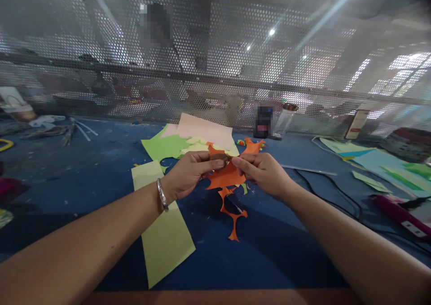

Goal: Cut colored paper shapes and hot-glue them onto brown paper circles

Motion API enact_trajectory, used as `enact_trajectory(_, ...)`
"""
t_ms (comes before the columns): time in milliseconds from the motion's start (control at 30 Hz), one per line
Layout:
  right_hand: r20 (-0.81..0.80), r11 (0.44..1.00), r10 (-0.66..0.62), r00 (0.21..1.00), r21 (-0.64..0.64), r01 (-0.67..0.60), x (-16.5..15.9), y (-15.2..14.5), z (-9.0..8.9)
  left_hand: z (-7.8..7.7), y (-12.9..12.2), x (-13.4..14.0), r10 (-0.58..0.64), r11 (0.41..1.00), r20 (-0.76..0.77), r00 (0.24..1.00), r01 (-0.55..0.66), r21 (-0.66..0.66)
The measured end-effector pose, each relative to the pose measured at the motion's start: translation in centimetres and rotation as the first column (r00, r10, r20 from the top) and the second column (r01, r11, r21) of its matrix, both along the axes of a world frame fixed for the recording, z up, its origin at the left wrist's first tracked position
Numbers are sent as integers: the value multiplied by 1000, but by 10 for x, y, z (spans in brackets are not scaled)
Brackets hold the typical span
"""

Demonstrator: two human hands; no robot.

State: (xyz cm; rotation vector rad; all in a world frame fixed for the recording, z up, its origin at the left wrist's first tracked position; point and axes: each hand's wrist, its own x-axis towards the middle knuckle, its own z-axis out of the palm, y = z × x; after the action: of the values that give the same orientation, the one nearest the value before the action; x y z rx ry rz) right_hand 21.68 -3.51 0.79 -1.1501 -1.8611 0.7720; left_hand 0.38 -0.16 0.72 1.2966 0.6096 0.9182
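Above the middle of the blue table [269,251], my two hands nearly meet at the fingertips. My left hand [193,170], with a silver bracelet [162,195] at its wrist, is closed in a pinch on a small brownish oval piece [221,158]. My right hand [259,168] is closed too, its thumb pressed on the forefinger at the piece's right end; what it grips is too small to make out. Orange paper [227,177] with cut-out edges shows under and between the hands. A thin orange offcut [233,218] trails toward me, beside a dark blue pen-like stick [232,202].
Pale yellow-green paper [168,246] lies under my left forearm. Pink sheets [205,132] and green paper [161,144] lie behind the hands. A clear bottle [286,118] stands near the perforated metal screen [188,58]. At right are black cables [340,197] and a magenta power strip [400,215].
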Motion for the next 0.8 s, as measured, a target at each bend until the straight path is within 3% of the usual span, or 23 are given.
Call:
enact_trajectory(467, 133, 998, -47, 990, 57, 39, -3, -5, 6, -2, 1, 0, -37, 999, 19, 999, 37, 4)
enact_trajectory(800, 209, 994, -70, 975, 94, 51, -3, -4, 7, -1, 2, 0, 8, 999, -29, 1000, -7, 50)
